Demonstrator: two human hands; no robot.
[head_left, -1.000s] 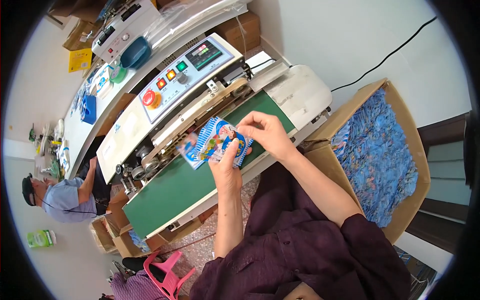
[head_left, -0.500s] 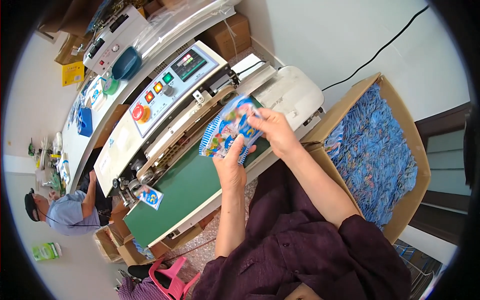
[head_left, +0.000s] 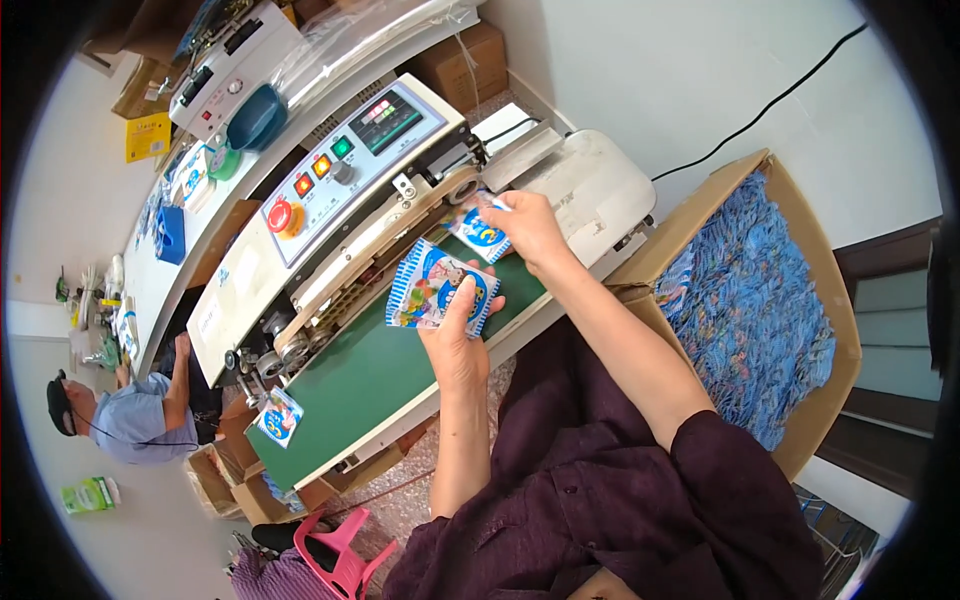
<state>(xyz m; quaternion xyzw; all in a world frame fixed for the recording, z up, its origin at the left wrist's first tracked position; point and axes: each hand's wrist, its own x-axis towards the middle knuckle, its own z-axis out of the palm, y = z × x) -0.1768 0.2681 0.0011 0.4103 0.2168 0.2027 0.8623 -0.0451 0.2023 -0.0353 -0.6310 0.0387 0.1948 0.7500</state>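
Observation:
Several blue-and-white printed plastic pouches are fanned in my left hand, its thumb pressed over their front. Pinched by its edge, a single pouch hangs from my right hand at the feed end of the band sealing machine, beside its belt and roller. Whether that pouch touches the sealing belt is hard to make out. Both hands are above the green conveyor belt. Another pouch lies on the conveyor at its far left end.
On my right stands a large open cardboard box full of blue pouches. A black cable runs along the wall. Open cartons and a pink plastic chair are below the conveyor's left end. A co-worker sits at the long white table.
My right hand has drawn one pouch away from the bunch and carried it toward the machine's belt. The pouch on the conveyor has travelled further left, out from the rollers.

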